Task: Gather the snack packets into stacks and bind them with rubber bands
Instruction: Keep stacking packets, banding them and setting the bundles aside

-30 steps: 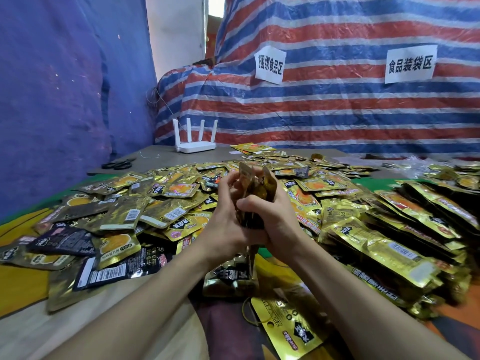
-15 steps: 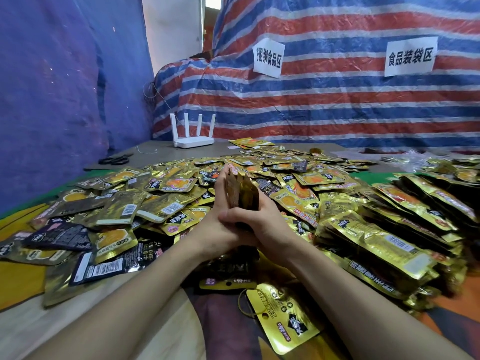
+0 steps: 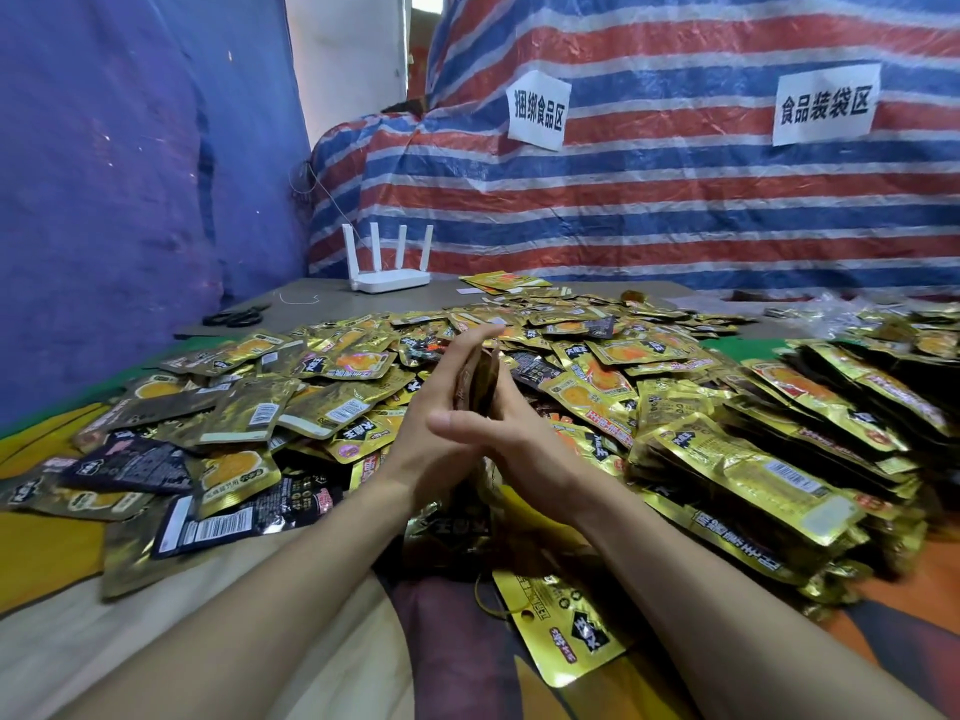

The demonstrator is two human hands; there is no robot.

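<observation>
Head view: a thin stack of snack packets [image 3: 480, 379] stands on edge between the two palms, above the heap and near the middle of the bench [image 3: 322, 309]. Its visible edges are dark brown and crinkled.

The left grip [image 3: 441, 407] lies flat on the stack's left face, fingers straight and pointing away. The right grip [image 3: 535, 449] presses the opposite face just as flatly, with its thumb laid straight across the left one's heel.

Loose packets [image 3: 332, 402] cover the bench. They are flat foil pouches, glossy gold or black, with orange pictures and white barcode labels. At right, packed rows of packets [image 3: 753, 470] lie overlapped like shingles.

A thin tan rubber band [image 3: 485, 597] loops beside a gold packet on the patterned cloth at the front.
</observation>
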